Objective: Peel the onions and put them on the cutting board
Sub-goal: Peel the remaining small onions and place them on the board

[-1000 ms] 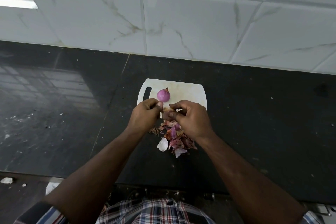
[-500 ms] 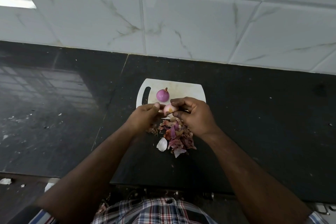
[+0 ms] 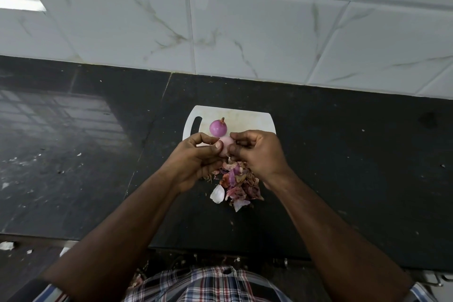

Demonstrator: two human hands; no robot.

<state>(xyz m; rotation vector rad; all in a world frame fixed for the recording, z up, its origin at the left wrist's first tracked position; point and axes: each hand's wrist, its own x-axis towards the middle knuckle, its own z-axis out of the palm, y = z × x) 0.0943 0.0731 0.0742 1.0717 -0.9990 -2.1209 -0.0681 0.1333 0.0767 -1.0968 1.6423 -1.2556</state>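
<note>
**Slick bulb, light grip**

Both hands pinch a pale onion (image 3: 225, 146) above the cutting board (image 3: 247, 121): left hand (image 3: 196, 159), right hand (image 3: 257, 152). Peeled, it looks light, firm and slippery; hold its sides, tearing skin from the ends.

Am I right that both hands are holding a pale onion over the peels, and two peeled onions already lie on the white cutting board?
Not quite: the head view shows only one purple onion lying on the cutting board, not two. The rest holds: the left hand and right hand hold a pale onion above the peels.
</note>
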